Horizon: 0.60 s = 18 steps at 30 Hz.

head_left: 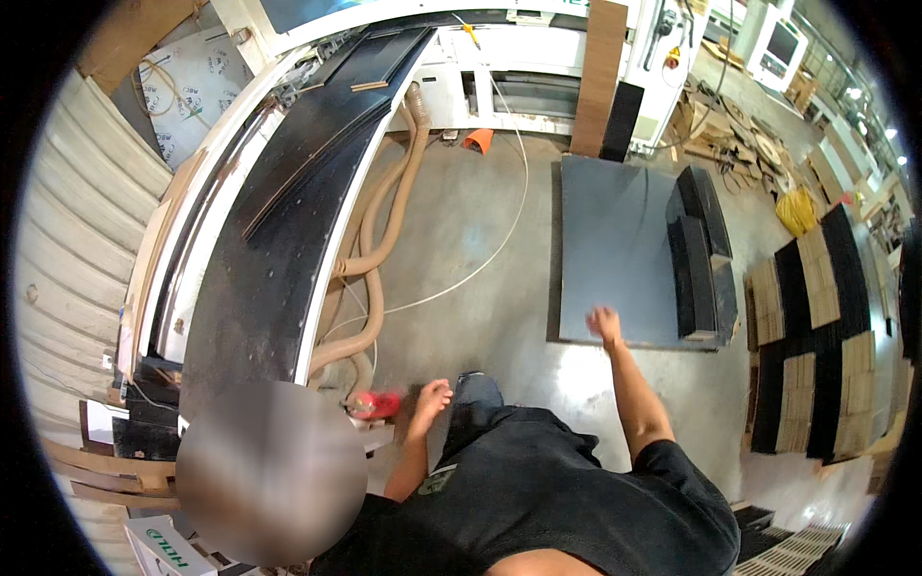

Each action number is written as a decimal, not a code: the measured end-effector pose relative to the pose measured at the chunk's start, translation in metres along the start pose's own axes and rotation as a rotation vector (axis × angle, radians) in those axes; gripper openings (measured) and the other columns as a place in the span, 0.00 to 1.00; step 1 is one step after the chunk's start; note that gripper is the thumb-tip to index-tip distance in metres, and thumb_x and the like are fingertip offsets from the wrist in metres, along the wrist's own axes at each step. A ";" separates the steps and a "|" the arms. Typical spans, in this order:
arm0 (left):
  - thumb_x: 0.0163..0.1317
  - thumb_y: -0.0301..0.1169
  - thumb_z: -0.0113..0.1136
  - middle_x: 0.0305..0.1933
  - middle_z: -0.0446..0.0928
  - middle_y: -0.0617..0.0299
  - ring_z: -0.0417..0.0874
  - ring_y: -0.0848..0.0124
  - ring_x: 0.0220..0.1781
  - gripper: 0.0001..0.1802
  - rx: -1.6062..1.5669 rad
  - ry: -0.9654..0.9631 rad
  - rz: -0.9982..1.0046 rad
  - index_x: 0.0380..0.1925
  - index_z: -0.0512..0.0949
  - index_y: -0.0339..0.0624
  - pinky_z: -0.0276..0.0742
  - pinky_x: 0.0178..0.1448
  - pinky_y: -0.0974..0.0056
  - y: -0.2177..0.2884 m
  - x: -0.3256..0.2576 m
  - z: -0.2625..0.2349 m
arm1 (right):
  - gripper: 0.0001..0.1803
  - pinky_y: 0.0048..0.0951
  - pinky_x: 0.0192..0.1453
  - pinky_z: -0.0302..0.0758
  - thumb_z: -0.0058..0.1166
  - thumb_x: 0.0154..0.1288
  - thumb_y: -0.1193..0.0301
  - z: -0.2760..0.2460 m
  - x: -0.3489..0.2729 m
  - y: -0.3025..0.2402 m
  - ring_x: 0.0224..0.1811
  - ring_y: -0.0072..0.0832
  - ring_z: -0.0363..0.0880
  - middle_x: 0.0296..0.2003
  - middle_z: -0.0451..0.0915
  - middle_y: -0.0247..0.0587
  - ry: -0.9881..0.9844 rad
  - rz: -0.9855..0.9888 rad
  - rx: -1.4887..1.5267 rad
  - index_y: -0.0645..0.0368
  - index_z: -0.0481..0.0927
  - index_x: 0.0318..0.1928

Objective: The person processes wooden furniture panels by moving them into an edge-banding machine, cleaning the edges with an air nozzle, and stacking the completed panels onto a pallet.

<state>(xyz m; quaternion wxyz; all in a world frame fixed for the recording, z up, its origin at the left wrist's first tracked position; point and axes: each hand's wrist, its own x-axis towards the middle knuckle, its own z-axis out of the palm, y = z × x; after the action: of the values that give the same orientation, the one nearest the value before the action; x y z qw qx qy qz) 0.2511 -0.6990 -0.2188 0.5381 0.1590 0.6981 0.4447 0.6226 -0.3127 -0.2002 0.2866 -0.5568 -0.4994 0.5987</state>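
Note:
My left hand [433, 399] is held low by my left side with its fingers curled in, and nothing shows in it. Nearest to it is a blurred red object [376, 404] beside the machine table, whose kind I cannot make out. My right arm reaches forward, and my right hand [604, 324] appears over the near edge of a large dark grey panel [615, 240] lying low on the floor; I cannot tell whether it touches. Its fingers are smeared by motion. Dark narrow boards [693, 274] are stacked along the panel's right side.
To the left runs a long black machine table [259, 278] with dark strips [322, 158] on it. Brown hoses [389, 216] and a thin white hose [514, 211] cross the floor. An orange cone-like piece [478, 141] lies ahead. Board stacks [816, 336] stand at right.

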 end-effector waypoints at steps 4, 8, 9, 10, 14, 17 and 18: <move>0.74 0.48 0.57 0.47 0.85 0.60 0.83 0.73 0.38 0.22 -0.106 0.159 0.007 0.60 0.77 0.48 0.79 0.40 0.67 0.098 0.093 -0.035 | 0.17 0.23 0.35 0.74 0.51 0.78 0.62 0.108 0.102 -0.221 0.31 0.20 0.78 0.33 0.83 0.35 -0.050 -0.323 0.100 0.63 0.80 0.53; 0.73 0.49 0.60 0.48 0.85 0.62 0.83 0.74 0.39 0.24 -0.133 0.141 0.142 0.60 0.77 0.47 0.79 0.43 0.67 0.218 0.171 -0.063 | 0.16 0.25 0.37 0.76 0.50 0.79 0.62 0.163 0.151 -0.253 0.32 0.21 0.79 0.34 0.84 0.37 -0.089 -0.347 0.203 0.62 0.80 0.53; 0.73 0.48 0.60 0.47 0.84 0.62 0.83 0.75 0.39 0.24 -0.137 0.103 0.205 0.60 0.77 0.46 0.79 0.43 0.68 0.267 0.183 -0.064 | 0.16 0.25 0.35 0.76 0.51 0.79 0.61 0.167 0.159 -0.239 0.31 0.21 0.80 0.33 0.84 0.38 -0.085 -0.259 0.225 0.62 0.81 0.52; 0.73 0.48 0.60 0.47 0.84 0.63 0.83 0.76 0.41 0.25 -0.134 0.153 0.232 0.61 0.77 0.45 0.79 0.45 0.69 0.314 0.194 -0.066 | 0.17 0.24 0.36 0.76 0.52 0.78 0.59 0.173 0.167 -0.230 0.31 0.22 0.81 0.33 0.84 0.38 -0.122 -0.187 0.180 0.61 0.81 0.52; 0.72 0.49 0.62 0.52 0.83 0.62 0.83 0.74 0.47 0.26 -0.080 0.235 0.454 0.61 0.78 0.44 0.78 0.51 0.66 0.489 0.227 -0.111 | 0.19 0.25 0.43 0.78 0.51 0.78 0.63 0.200 0.188 -0.205 0.39 0.22 0.83 0.40 0.87 0.40 -0.201 -0.150 -0.134 0.63 0.79 0.59; 0.73 0.42 0.57 0.49 0.83 0.56 0.84 0.69 0.48 0.19 -0.008 0.323 0.887 0.53 0.80 0.39 0.79 0.53 0.63 0.646 0.216 -0.130 | 0.18 0.25 0.45 0.78 0.52 0.78 0.66 0.208 0.212 -0.228 0.40 0.23 0.83 0.41 0.87 0.40 -0.249 -0.107 -0.158 0.64 0.79 0.59; 0.74 0.36 0.52 0.48 0.83 0.54 0.84 0.67 0.48 0.14 -0.003 0.349 1.057 0.48 0.81 0.38 0.80 0.53 0.61 0.695 0.214 -0.136 | 0.18 0.25 0.45 0.78 0.52 0.78 0.67 0.203 0.227 -0.244 0.40 0.23 0.83 0.41 0.87 0.40 -0.281 -0.111 -0.181 0.65 0.79 0.59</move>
<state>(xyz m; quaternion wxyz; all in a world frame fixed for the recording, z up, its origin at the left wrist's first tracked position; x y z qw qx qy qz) -0.1274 -0.2253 0.2044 0.1185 0.4108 0.6015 0.6748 0.3281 -0.0826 -0.0871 0.1956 -0.4628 -0.6164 0.6064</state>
